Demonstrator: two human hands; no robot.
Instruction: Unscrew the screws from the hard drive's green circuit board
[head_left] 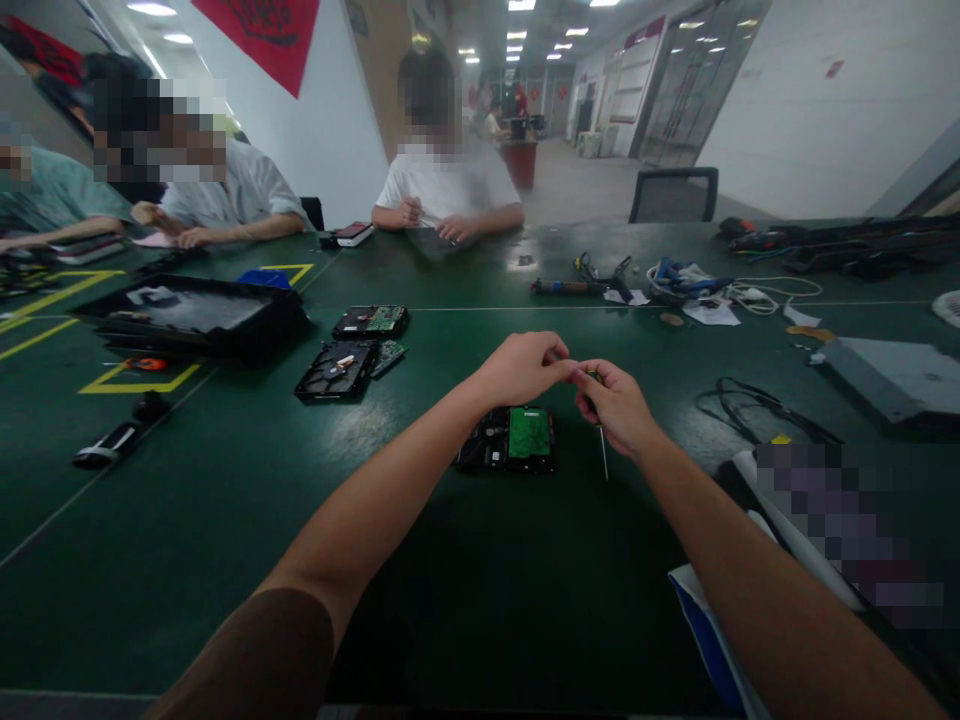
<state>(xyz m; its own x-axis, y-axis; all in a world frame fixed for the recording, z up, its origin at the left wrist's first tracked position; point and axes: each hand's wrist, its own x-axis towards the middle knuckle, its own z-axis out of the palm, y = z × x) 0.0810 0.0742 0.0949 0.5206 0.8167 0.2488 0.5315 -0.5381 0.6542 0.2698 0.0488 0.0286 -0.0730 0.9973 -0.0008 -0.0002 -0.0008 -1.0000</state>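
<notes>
A hard drive (491, 450) with a green circuit board (529, 432) facing up lies on the green table in front of me. Above its far edge, my left hand (525, 368) is closed, thumb and fingertips pinched together; whatever they hold is too small to make out. My right hand (616, 408) grips a screwdriver (603, 455), its thin metal shaft pointing down beside the drive's right side. The fingertips of both hands meet. Most of the screwdriver's handle is hidden in my right fingers.
Two more hard drives (337, 370) (371, 320) lie left, beyond them a black tray (202, 310). A flashlight-like black object (120, 440) is far left. Cables (750, 405) and a grey metal box (896, 378) lie right. Across the table a person in white (454, 190) works with their own hands.
</notes>
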